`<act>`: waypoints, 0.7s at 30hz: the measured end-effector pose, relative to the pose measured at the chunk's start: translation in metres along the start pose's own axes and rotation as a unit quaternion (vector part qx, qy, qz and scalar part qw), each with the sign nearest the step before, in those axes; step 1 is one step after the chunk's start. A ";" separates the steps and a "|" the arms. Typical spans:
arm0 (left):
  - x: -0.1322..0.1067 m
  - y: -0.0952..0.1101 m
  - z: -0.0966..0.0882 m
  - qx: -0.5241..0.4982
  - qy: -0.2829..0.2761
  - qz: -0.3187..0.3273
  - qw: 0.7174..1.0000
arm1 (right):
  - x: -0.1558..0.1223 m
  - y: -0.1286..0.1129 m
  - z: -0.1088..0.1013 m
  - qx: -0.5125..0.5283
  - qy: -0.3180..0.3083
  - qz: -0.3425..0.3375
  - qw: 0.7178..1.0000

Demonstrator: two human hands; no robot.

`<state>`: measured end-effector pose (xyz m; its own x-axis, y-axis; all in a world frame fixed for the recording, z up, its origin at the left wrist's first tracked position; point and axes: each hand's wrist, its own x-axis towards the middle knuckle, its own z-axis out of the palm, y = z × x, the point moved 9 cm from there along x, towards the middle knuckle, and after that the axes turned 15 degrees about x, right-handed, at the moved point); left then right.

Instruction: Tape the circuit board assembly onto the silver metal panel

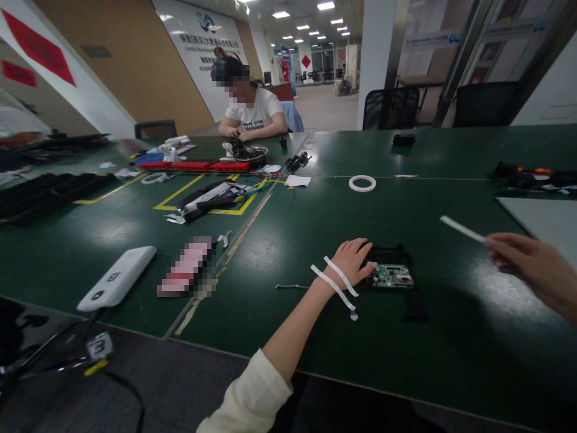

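Observation:
My left hand (350, 261) lies over the left side of a black plastic frame (415, 307), fingers stretched out and spread. Its thumb reaches the edge of a green circuit board (391, 276) that sits within the frame; what is under the palm is hidden. Two white tape strips (336, 285) are stuck across the back of this hand and wrist, their ends sticking out. At the right, in the air above the table, my right hand (532, 264) pinches one end of another white tape strip (463, 229), which points left. A short grey cable (292, 286) runs beside my left wrist.
A white tape roll (362, 184) lies further back on the green table (315, 222). To the left are a pink pixelated object (187, 267), a white power bank (118, 278) and a black device with wires (211, 198). Across the table sits a person (255, 111), working with both hands.

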<state>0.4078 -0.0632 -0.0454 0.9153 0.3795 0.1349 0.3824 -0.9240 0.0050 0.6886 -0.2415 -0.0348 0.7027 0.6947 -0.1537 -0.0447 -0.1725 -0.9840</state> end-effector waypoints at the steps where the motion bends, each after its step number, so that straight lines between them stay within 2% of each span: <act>1: 0.000 0.000 0.000 -0.002 0.002 0.000 1.000 | -0.006 0.004 0.038 0.035 -0.063 0.017 0.997; 2: 0.000 0.000 0.000 -0.003 0.004 0.001 1.000 | -0.015 0.004 0.081 0.045 -0.138 0.026 0.989; 5: -0.001 0.000 -0.001 -0.009 0.017 0.001 1.000 | -0.049 -0.009 0.187 0.076 -0.272 0.003 0.959; 6: -0.002 0.000 -0.001 -0.010 0.020 0.002 1.000 | -0.058 -0.014 0.213 0.084 -0.297 -0.008 0.951; 8: -0.002 0.001 0.002 -0.014 0.010 0.010 1.000 | -0.072 -0.017 0.251 0.063 -0.323 -0.028 0.944; 10: -0.002 0.001 0.006 -0.017 -0.013 0.018 1.000 | -0.077 -0.012 0.269 0.016 -0.321 -0.043 0.946; 12: -0.002 0.000 0.009 -0.021 -0.034 0.017 0.999 | -0.079 -0.006 0.275 -0.035 -0.309 -0.058 0.949; 14: -0.002 -0.002 0.009 -0.024 -0.042 0.010 0.999 | -0.080 -0.006 0.276 -0.130 -0.292 -0.104 0.942; 16: -0.002 -0.003 0.010 -0.024 -0.040 0.011 0.999 | -0.084 -0.012 0.276 -0.251 -0.260 -0.167 0.917; 18: -0.002 -0.003 0.009 -0.022 -0.025 0.017 0.999 | -0.091 -0.022 0.277 -0.354 -0.227 -0.230 0.878; 21: -0.004 -0.002 0.008 -0.016 -0.007 0.029 0.999 | -0.103 -0.034 0.281 -0.442 -0.207 -0.292 0.822</act>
<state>0.4045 -0.0628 -0.0535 0.9376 0.3256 0.1218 0.3244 -0.9454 0.0297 0.4181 -0.1107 -0.0111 0.1100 0.9861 0.1248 0.8773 -0.0373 -0.4785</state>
